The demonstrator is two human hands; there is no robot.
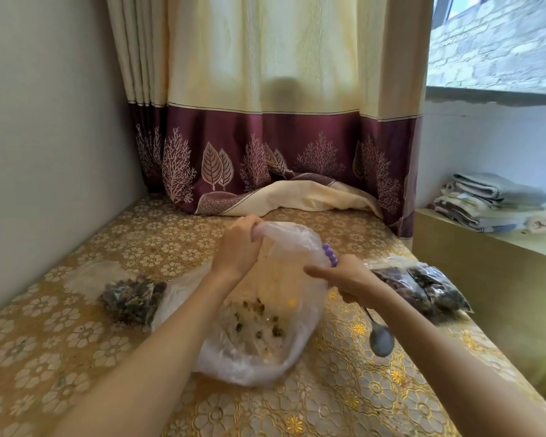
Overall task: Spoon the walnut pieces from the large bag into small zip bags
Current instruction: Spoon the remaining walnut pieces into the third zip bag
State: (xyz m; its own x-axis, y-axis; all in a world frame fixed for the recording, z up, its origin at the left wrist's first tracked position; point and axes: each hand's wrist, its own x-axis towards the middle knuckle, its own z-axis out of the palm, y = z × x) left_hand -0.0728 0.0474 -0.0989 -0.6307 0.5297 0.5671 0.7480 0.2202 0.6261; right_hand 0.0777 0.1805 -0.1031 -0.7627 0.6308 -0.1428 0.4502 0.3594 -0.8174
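Observation:
The large clear plastic bag (265, 326) lies in the middle of the table with only a few dark walnut pieces (259, 320) scattered inside. My left hand (238, 244) grips the bag's bunched top edge and lifts it. My right hand (347, 277) pinches the bag's right side while also holding a metal spoon (379, 337), whose bowl hangs down and looks empty. A purple beaded handle end (330, 255) sticks up above that hand. Filled small bags of dark pieces lie to the left (130, 298) and to the right (423, 287).
The table carries a gold floral cloth (375, 389). A wall runs along the left, and a cream and maroon curtain (265, 152) hangs at the back, its hem resting on the table. Folded towels (492, 200) sit on a ledge at the right.

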